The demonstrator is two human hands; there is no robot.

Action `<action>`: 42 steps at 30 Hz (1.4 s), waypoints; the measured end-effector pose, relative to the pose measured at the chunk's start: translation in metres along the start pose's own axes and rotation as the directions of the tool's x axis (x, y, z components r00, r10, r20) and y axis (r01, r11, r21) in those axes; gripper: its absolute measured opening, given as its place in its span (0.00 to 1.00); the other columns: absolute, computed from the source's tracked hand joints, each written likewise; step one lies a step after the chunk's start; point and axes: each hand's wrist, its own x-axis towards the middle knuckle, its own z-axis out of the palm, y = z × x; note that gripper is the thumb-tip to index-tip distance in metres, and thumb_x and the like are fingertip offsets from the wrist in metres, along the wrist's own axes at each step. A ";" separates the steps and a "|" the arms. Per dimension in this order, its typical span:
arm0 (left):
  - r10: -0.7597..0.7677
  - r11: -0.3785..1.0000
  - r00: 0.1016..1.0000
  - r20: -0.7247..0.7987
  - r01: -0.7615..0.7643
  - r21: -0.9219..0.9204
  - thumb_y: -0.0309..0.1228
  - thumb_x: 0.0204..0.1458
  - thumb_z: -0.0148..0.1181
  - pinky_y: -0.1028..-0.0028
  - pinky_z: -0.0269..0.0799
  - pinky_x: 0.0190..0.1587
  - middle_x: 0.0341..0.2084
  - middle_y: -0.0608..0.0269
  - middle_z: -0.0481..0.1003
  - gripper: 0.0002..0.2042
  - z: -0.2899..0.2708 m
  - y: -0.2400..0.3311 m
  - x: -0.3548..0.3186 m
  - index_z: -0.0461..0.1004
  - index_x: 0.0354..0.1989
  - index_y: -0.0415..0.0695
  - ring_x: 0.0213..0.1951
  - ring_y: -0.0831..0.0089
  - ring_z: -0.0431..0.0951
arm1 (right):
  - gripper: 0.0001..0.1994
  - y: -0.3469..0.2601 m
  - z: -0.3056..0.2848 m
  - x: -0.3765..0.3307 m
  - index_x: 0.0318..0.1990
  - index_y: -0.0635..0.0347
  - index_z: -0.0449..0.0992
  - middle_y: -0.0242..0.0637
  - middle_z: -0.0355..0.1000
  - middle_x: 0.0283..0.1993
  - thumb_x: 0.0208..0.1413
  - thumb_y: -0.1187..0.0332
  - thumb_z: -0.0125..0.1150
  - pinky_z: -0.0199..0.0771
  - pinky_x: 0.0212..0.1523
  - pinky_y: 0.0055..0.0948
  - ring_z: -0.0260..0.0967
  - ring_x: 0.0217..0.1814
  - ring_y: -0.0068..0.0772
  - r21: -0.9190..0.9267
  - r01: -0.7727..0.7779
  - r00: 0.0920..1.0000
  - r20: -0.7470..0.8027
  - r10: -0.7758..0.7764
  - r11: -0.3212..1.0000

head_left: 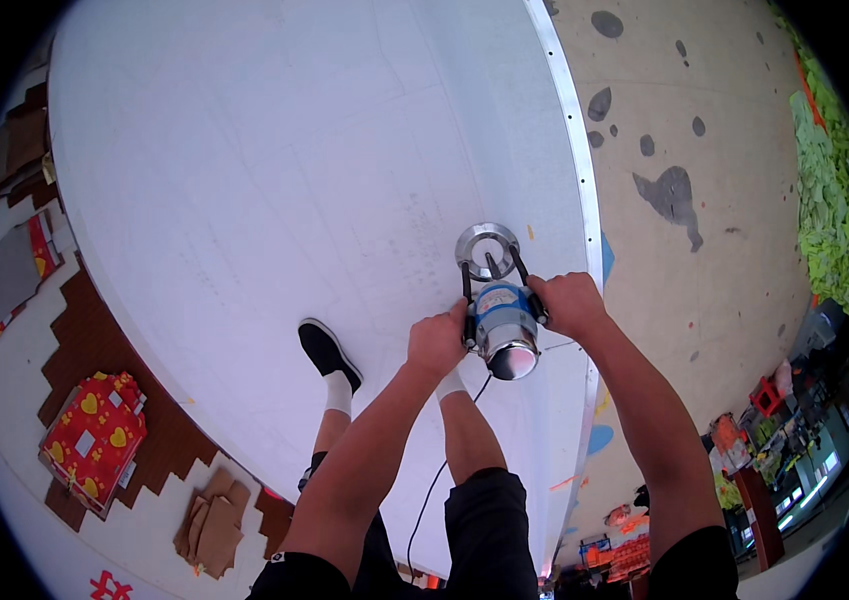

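An electric cloth drill (504, 318) with a silver motor, a blue band and two black side handles is in front of me. Its round metal ring base (487, 252) rests on the wide white sheet (274, 200). My left hand (438, 340) is closed round the left handle, and my right hand (571, 303) grips the right one. A thin black cord (428, 500) runs from the drill back between my legs. My body stands over the sheet, with a black shoe (324, 352) to the left of the drill.
Along the right, a metal edge strip (580, 170) with small holes borders the sheet. Beyond it lies a beige floor (734, 250) with dark patches. Green material (834, 190) is heaped at the far right. A red patterned package (94, 440) and brown cardboard pieces (212, 525) lie at left.
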 end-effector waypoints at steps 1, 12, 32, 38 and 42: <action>0.006 1.000 1.000 -0.002 -0.006 -0.001 0.26 0.49 0.61 0.53 0.79 0.35 0.29 0.52 0.83 0.31 0.001 -0.001 0.000 0.70 0.67 0.50 0.33 0.49 0.84 | 0.16 0.000 0.005 0.002 0.44 0.51 0.77 0.37 0.81 0.30 0.46 0.67 0.72 0.78 0.36 0.45 0.81 0.35 0.46 -0.005 -0.001 1.000 0.003 0.001 1.000; 0.003 1.000 1.000 -0.003 -0.003 0.001 0.25 0.49 0.61 0.53 0.79 0.36 0.30 0.52 0.83 0.33 0.015 -0.010 0.023 0.69 0.68 0.51 0.34 0.49 0.84 | 0.16 0.014 0.016 0.025 0.45 0.51 0.77 0.36 0.82 0.33 0.47 0.65 0.72 0.79 0.38 0.44 0.82 0.37 0.45 -0.053 0.020 0.998 0.054 -0.017 0.998; -0.025 0.999 0.998 -0.052 0.027 0.038 0.28 0.46 0.65 0.52 0.79 0.41 0.33 0.51 0.83 0.30 -0.049 -0.018 -0.007 0.74 0.64 0.51 0.38 0.47 0.84 | 0.13 -0.026 -0.017 0.018 0.42 0.49 0.79 0.37 0.81 0.32 0.47 0.63 0.71 0.80 0.35 0.45 0.82 0.37 0.45 -0.012 0.023 0.990 -0.141 -0.024 1.000; -0.036 0.999 0.997 -0.068 0.037 0.025 0.31 0.46 0.68 0.51 0.79 0.40 0.32 0.51 0.83 0.30 -0.046 -0.035 0.006 0.74 0.63 0.51 0.37 0.47 0.84 | 0.14 -0.032 -0.029 0.037 0.43 0.49 0.79 0.37 0.82 0.33 0.48 0.63 0.72 0.81 0.37 0.45 0.82 0.38 0.45 -0.038 0.007 0.997 -0.074 -0.010 0.999; -0.046 0.999 0.996 -0.079 0.044 -0.024 0.31 0.45 0.69 0.52 0.79 0.39 0.32 0.52 0.83 0.31 -0.042 -0.046 0.010 0.74 0.63 0.51 0.37 0.48 0.84 | 0.13 -0.039 -0.033 0.050 0.43 0.49 0.78 0.37 0.82 0.33 0.49 0.64 0.71 0.81 0.37 0.45 0.82 0.38 0.45 -0.061 0.008 0.998 -0.059 -0.011 0.998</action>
